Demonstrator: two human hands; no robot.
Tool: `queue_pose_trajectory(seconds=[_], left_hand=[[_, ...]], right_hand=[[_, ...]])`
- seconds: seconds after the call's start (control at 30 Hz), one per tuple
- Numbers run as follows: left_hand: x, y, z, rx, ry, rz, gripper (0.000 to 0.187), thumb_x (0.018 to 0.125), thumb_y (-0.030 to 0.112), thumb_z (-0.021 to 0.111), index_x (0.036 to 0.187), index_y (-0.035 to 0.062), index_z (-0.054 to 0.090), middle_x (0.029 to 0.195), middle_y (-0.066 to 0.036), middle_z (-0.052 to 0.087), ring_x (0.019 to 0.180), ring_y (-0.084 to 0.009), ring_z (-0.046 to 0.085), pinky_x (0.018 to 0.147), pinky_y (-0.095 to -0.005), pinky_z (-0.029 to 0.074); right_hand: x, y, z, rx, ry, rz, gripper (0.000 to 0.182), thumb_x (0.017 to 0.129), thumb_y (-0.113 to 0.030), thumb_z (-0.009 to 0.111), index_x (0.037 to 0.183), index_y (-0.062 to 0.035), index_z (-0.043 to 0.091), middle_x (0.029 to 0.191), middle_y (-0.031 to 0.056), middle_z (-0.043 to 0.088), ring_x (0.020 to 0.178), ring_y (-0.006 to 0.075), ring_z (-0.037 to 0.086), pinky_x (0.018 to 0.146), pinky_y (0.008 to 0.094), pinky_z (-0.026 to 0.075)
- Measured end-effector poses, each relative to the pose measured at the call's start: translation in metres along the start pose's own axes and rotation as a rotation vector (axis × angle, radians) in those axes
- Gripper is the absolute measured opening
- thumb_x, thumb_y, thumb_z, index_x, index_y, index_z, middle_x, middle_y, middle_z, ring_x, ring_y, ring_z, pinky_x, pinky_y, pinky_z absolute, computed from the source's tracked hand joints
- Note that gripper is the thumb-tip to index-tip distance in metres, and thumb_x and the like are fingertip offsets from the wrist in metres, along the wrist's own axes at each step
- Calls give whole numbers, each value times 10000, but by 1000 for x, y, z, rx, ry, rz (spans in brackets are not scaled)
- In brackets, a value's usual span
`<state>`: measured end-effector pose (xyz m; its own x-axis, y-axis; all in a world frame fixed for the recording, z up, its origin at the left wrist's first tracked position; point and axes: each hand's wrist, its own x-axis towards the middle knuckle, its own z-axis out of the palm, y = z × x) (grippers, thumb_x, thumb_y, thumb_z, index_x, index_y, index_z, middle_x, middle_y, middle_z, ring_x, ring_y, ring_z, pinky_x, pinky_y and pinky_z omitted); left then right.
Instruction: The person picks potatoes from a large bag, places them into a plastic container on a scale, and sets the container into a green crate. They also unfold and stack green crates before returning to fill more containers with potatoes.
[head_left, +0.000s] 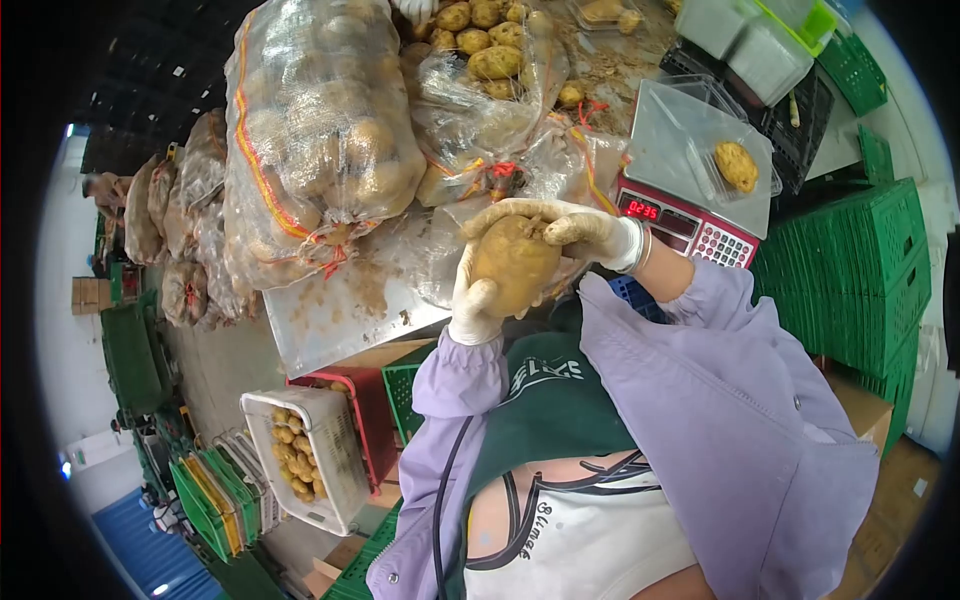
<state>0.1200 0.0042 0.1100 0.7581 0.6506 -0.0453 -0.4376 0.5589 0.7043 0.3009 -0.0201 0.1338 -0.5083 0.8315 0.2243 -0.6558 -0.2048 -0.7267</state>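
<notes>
A large potato (517,262) is held up in front of my chest between both gloved hands. My left hand (476,300) wraps its left side, the thumb pressed on the near face. My right hand (585,232) grips it from the upper right, fingertips on the top. Soil stains the gloves' fingers. To the right, a digital scale (655,115) shows red figures reading 0.235. On its plate sits a clear plastic tray (705,165) with one potato (736,166) inside. Beyond my hands lies an opened clear bag (470,125) of potatoes.
A full clear sack (320,140) of potatoes stands on the metal table (310,325). Stacked green crates (840,270) are at right. A white basket (340,440) of potatoes is below left. Another gloved hand (415,8) shows at the top edge. White trays (770,60) lie upper right.
</notes>
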Motion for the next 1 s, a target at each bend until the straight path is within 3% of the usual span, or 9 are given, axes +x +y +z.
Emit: queue_pose_trajectory(seconds=[0.1,0.37,0.57,0.63,0.67,0.8,0.83,0.9,1.0], left_hand=[[0,0,8,-66,16,20,897,642,327,751,1325,-54,312,1199,-223,504,913,-284,624,620,-284,548],[13,-10,-10,139,59,95,855,668,265,740,1347,-64,336,1268,-188,481,1181,-298,484,1019,-404,368],[11,-3,-18,101,119,117,756,658,251,758,1259,-45,407,1215,-176,517,1124,-281,526,967,-383,424],[10,0,-20,221,122,171,735,651,251,769,1231,-33,419,1195,-171,527,1107,-271,535,952,-376,436],[8,6,-23,294,130,214,724,648,252,774,1217,-27,425,1185,-169,532,1098,-265,540,944,-372,443],[5,15,-27,605,146,240,682,610,217,804,1179,25,481,1135,-102,547,1060,-197,531,926,-340,439],[2,21,-22,642,150,184,666,605,208,804,1166,27,494,1125,-92,548,1059,-181,523,929,-329,431],[-1,15,-34,548,118,122,654,612,210,802,1160,25,496,1112,-86,550,1056,-162,516,938,-311,415],[-5,16,-37,537,139,160,654,653,202,776,1195,-2,473,1125,-92,546,1070,-170,515,952,-318,403]], right_hand=[[1,3,7,-41,99,-37,626,814,-378,607,1272,15,439,1177,131,547,1111,221,520,981,339,383],[4,22,-4,-72,337,-127,353,928,-285,479,1104,12,550,1080,107,595,1022,174,561,913,294,423],[20,15,-3,-113,521,-168,357,910,-354,524,1010,-13,553,985,46,574,922,142,538,817,267,429],[11,8,-10,-681,581,-144,313,898,-333,539,940,-23,538,898,34,546,825,144,497,737,284,415],[9,1,-14,-965,584,-146,294,892,-322,547,905,-29,530,855,28,532,776,145,477,697,293,408],[13,-18,-10,-1213,297,180,270,829,-276,588,818,-23,494,681,74,435,662,169,413,624,331,385],[14,-21,-18,-1441,38,-122,214,848,-227,581,847,-16,548,712,118,548,711,231,563,627,352,431],[19,-34,-3,-1370,62,182,244,867,-253,538,852,-10,559,738,193,559,727,358,555,654,413,430],[22,-28,0,-1398,100,172,251,870,-238,534,782,-3,531,689,218,506,652,388,520,578,408,408]])
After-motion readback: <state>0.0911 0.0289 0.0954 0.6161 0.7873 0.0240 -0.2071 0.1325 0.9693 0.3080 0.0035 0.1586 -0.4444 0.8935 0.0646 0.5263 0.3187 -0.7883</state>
